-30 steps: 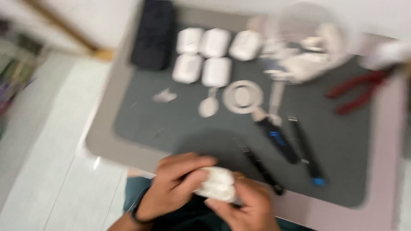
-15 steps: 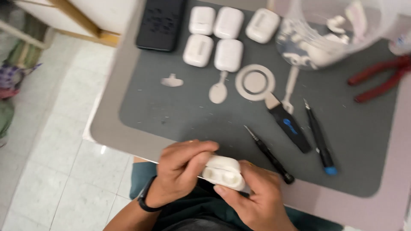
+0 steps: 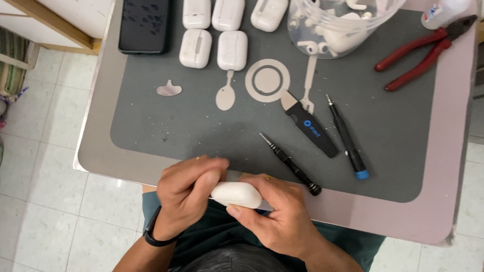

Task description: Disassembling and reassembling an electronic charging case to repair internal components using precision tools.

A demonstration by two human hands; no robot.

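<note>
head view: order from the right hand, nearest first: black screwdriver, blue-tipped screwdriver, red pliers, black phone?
From the right hand:
1. Black screwdriver, just above it on the mat.
2. Blue-tipped screwdriver, up and right.
3. Red pliers, top right corner.
4. Black phone, top left.

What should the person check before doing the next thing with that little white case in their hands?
1. Both hands on the case: ok, left hand and right hand grip it.
2. Case over the table edge, not the floor: ok.
3. Thin metal tool at the case's seam: cannot tell, mostly hidden by fingers.
4. Black screwdriver near the right hand: ok, lying apart from it.
5. Pliers out of the way: ok, at the far corner.
6. Case lid open or shut: cannot tell.
</note>
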